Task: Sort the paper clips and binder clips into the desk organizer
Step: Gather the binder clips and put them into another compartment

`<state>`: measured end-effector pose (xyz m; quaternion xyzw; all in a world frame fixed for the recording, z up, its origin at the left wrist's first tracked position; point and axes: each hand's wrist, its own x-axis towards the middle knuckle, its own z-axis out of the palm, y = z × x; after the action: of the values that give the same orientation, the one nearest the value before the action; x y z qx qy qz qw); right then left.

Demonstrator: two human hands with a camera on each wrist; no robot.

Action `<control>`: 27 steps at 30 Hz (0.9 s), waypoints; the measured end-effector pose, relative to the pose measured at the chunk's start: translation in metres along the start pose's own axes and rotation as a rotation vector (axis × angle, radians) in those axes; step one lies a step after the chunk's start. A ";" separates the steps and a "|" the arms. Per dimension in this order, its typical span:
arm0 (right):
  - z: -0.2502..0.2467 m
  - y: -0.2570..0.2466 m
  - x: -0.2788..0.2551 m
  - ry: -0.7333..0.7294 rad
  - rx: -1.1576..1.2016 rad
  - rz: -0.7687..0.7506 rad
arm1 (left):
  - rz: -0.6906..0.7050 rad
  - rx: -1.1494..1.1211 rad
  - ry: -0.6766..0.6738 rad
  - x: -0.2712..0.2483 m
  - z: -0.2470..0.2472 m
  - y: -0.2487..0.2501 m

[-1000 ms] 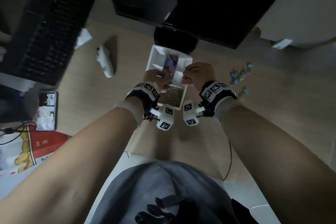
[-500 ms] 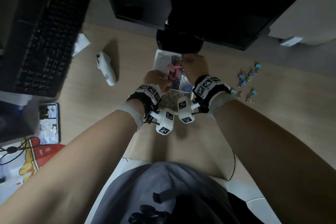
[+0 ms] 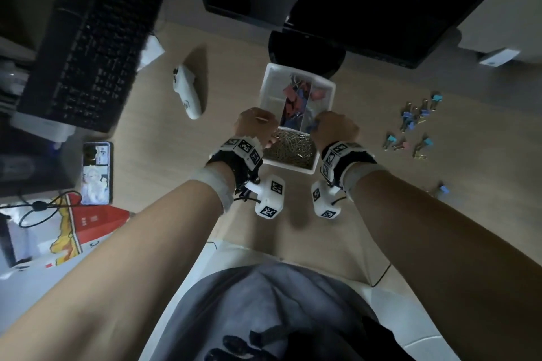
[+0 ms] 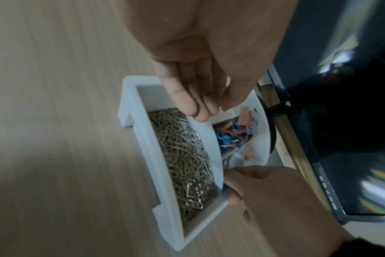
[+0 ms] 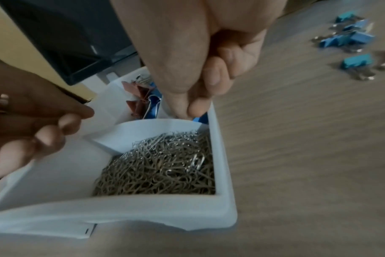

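A white desk organizer (image 3: 293, 166) (image 4: 143, 142) (image 5: 222, 156) stands before the monitor stand. Its near compartment is full of metal paper clips (image 3: 290, 146) (image 4: 182, 156) (image 5: 163, 167). Pink and blue binder clips (image 3: 294, 97) (image 4: 231, 132) (image 5: 141, 99) lie in the far compartments. My left hand (image 3: 255, 126) (image 4: 200, 104) (image 5: 44, 125) holds nothing; its straight fingers touch the divider's left end. My right hand (image 3: 334, 129) (image 5: 187, 106) (image 4: 264, 191) is curled at the divider's right end, pinching a blue binder clip (image 5: 200, 120). Several loose binder clips (image 3: 416, 117) (image 5: 347, 38) lie on the desk to the right.
A black monitor stand (image 3: 305, 47) rises just behind the organizer. A white mouse (image 3: 187, 94), a black keyboard (image 3: 88, 38) and a phone (image 3: 96, 173) lie to the left. One stray binder clip (image 3: 443, 189) lies near my right forearm.
My right hand has drawn back from over the far compartments to the divider's right end. My left hand has stayed at the organizer's left side.
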<state>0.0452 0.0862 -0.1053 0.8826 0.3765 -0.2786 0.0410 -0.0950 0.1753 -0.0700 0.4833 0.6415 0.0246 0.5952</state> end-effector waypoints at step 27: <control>-0.010 -0.013 -0.009 0.141 0.244 -0.077 | -0.050 0.107 0.098 0.022 -0.022 -0.001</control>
<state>0.0363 0.0923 -0.0904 0.8832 0.3756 -0.2611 -0.1038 -0.1089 0.2010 -0.0809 0.4965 0.6821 -0.0008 0.5368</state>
